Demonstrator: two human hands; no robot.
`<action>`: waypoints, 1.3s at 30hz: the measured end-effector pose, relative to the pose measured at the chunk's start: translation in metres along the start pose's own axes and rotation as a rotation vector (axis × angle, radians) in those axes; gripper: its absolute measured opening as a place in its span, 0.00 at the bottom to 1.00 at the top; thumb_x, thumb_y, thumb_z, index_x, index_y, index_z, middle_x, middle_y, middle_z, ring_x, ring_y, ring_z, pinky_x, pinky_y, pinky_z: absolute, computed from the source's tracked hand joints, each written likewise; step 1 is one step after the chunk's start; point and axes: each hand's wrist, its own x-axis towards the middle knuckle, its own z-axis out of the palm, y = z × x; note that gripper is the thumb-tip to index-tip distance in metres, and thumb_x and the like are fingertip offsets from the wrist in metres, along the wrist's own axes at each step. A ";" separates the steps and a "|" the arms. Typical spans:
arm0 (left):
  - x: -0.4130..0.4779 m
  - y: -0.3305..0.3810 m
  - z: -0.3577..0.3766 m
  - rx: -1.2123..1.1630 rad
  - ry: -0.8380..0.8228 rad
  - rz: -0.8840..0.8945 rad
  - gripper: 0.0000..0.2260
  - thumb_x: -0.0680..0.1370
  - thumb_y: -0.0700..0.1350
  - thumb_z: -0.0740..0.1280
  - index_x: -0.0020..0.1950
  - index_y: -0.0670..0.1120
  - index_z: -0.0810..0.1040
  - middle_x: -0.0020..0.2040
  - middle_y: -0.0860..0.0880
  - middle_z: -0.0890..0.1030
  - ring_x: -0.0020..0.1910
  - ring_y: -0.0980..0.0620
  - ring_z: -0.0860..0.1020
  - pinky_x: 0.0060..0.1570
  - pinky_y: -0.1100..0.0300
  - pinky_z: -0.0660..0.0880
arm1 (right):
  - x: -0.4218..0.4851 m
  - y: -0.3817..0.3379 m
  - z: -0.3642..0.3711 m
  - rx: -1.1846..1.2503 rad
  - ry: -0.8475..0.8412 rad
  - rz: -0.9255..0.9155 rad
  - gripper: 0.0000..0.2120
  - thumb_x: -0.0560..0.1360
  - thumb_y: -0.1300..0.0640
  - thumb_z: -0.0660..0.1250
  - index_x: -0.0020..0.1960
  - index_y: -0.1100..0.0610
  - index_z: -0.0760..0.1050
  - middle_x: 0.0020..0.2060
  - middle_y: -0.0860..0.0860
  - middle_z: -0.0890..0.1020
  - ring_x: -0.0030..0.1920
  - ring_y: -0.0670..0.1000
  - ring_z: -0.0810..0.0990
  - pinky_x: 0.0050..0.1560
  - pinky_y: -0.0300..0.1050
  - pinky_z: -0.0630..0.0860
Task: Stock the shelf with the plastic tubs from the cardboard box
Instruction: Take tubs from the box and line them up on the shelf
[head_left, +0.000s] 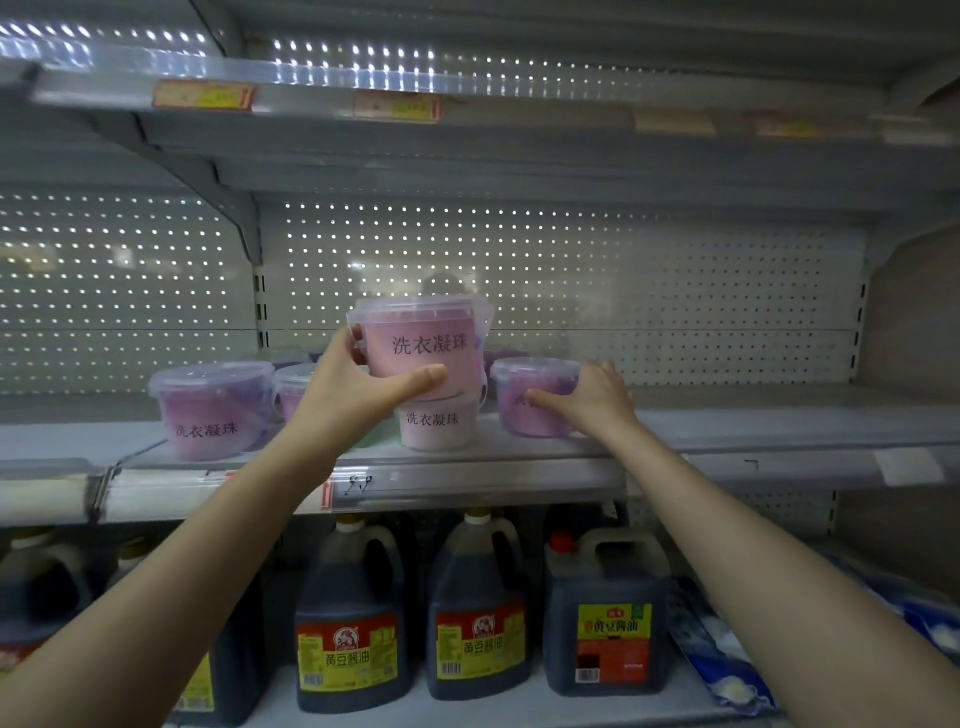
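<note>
The left hand (358, 395) is gripping the upper tub (423, 345), a pink plastic tub with a clear lid. Its thumb (421, 375) is lying across the front low down and its fingers (340, 345) are curling round the side at 9 o'clock. This tub is hanging straight above a paler lower tub (439, 425) standing on the shelf (753, 415). The thumb is hiding the seam, so I cannot tell whether the two are touching.

At 3 o'clock from the stack, just beside it, the right hand (592, 400) is holding the right tub (530, 395). The thumb is pressing on the front and the fingers (605, 371) are wrapping its far side.

At 9 o'clock a left tub (213, 413) is standing upright near the shelf edge. A further tub (296, 387) is showing partly behind the left forearm.

At 6 o'clock, on the shelf below, dark soy sauce jugs (353, 618) are standing in a row.
</note>
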 end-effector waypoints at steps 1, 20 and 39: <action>0.002 0.000 0.000 0.000 0.001 0.005 0.44 0.51 0.62 0.77 0.64 0.48 0.70 0.57 0.48 0.79 0.54 0.52 0.80 0.56 0.52 0.78 | 0.006 0.004 0.003 0.019 -0.004 -0.017 0.44 0.55 0.25 0.67 0.61 0.53 0.74 0.56 0.52 0.78 0.60 0.56 0.76 0.58 0.55 0.74; 0.030 -0.010 0.014 -0.035 0.010 0.025 0.43 0.51 0.61 0.76 0.63 0.47 0.71 0.56 0.48 0.79 0.52 0.52 0.80 0.41 0.60 0.78 | 0.067 0.011 0.018 0.033 -0.156 -0.107 0.20 0.74 0.51 0.70 0.61 0.59 0.71 0.60 0.56 0.78 0.59 0.55 0.77 0.57 0.46 0.72; 0.029 -0.012 0.011 -0.020 0.010 0.029 0.41 0.52 0.60 0.75 0.61 0.48 0.71 0.56 0.49 0.79 0.49 0.54 0.81 0.46 0.55 0.81 | 0.069 -0.008 0.027 -0.315 0.090 -0.097 0.25 0.67 0.33 0.69 0.44 0.54 0.69 0.50 0.54 0.81 0.55 0.56 0.78 0.66 0.56 0.63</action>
